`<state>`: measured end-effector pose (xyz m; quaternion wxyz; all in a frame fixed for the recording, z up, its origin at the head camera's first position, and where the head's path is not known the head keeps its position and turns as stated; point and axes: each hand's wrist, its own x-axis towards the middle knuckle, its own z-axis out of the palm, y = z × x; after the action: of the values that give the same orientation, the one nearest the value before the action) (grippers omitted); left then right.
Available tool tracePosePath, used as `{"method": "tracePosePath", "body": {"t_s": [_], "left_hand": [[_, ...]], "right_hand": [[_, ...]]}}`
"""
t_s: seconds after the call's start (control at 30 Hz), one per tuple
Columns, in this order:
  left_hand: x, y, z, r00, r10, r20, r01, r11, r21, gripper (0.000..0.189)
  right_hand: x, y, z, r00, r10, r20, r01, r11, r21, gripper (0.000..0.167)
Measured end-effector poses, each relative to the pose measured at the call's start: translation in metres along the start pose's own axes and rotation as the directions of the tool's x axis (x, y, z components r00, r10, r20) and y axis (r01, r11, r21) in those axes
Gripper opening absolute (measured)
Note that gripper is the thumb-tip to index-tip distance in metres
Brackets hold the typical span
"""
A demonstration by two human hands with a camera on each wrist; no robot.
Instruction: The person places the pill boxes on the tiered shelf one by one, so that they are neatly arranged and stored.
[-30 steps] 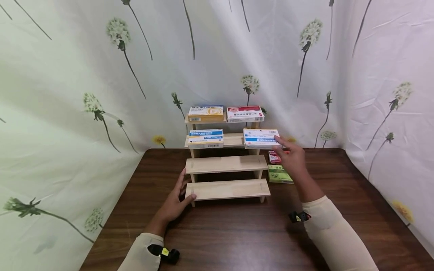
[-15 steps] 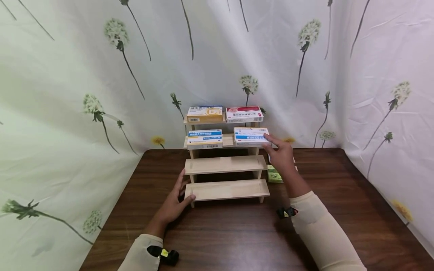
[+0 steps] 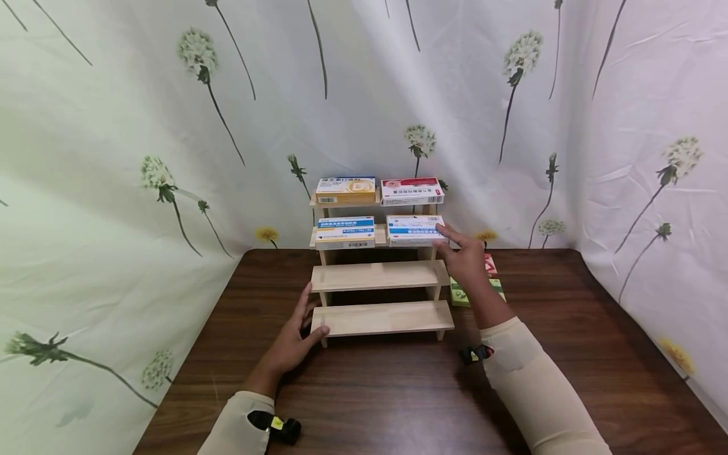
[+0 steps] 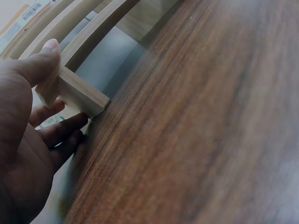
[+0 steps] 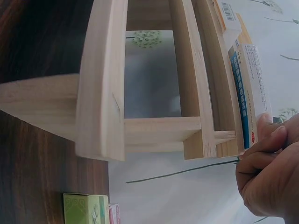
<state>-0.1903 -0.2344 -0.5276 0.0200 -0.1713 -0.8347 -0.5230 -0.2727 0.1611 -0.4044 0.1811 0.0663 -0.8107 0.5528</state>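
A tiered wooden display stand [image 3: 381, 276] stands on the table. My left hand [image 3: 292, 341] grips the left end of its lowest step; in the left wrist view the thumb [image 4: 46, 58] lies at the step's edge, fingers around the side leg. My right hand [image 3: 469, 260] pinches the right end of a white and blue medicine box [image 3: 412, 229] sitting on the second step from the top. In the right wrist view, thumb and fingers are at the end of that box [image 5: 252, 88]. Left of it on the same step lies another blue and white medicine box [image 3: 344, 232].
On the top step are an orange and white box [image 3: 345, 189] and a red and white box [image 3: 412, 191]. A green box [image 3: 461, 294] and a red box [image 3: 490, 263], partly hidden by the right arm, lie right of the stand. A flowered curtain [image 3: 364, 114] hangs behind.
My right hand has moved left with the white and blue medicine box, bringing it onto the second step beside the other blue and white box. The left hand has stayed at the stand.
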Motion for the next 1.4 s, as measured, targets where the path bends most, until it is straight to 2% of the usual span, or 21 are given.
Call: {"method": "tracePosePath", "body": {"t_s": [0.4, 0.73, 1.13, 1.4], "left_hand": [[0.0002, 0.0005, 0.0005, 1.000, -0.024, 0.004, 0.024, 1.000, -0.004, 0.104], [0.0001, -0.0023, 0.0014, 1.000, -0.004, 0.002, 0.004, 1.000, 0.000, 0.103], [0.0001, 0.0009, 0.0005, 1.000, -0.019, 0.010, 0.019, 1.000, -0.017, 0.103], [0.0001, 0.0004, 0.0000, 1.000, -0.019, 0.003, 0.019, 1.000, -0.008, 0.104]], "right_hand": [[0.0077, 0.0024, 0.0004, 0.997, 0.075, 0.035, -0.074, 0.997, -0.025, 0.044], [0.0063, -0.0001, 0.0012, 0.994, 0.103, 0.044, -0.102, 0.995, -0.021, 0.044], [0.0086, 0.0013, -0.0012, 0.998, 0.037, 0.051, -0.034, 0.998, -0.053, 0.045], [0.0062, -0.0003, -0.0052, 0.998, -0.004, 0.063, 0.006, 0.999, -0.037, 0.058]]}}
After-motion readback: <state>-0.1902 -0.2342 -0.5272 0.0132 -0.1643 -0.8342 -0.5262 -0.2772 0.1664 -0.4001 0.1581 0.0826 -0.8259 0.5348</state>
